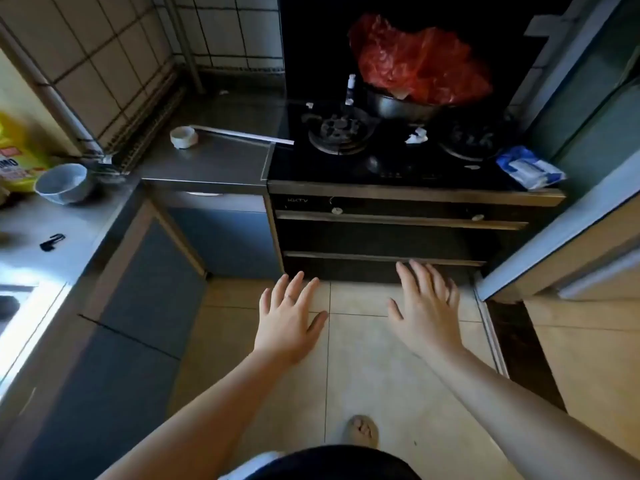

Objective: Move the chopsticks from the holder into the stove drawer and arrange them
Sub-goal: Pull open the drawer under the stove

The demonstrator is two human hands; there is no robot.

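Tiled kitchen floor, both hands spread empty, right hand [424, 306] nearest closed stove drawer [381, 259], left hand [289, 315] lower.

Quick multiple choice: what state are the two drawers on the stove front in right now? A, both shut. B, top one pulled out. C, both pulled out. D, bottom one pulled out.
A: the upper drawer and lower drawer both sit flush with the stove front, while the left hand and right hand are spread open and hold nothing.

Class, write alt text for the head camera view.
Two empty, open hands, left and right, reach toward the closed drawers under a black gas stove; a pot holding red plastic sits behind.
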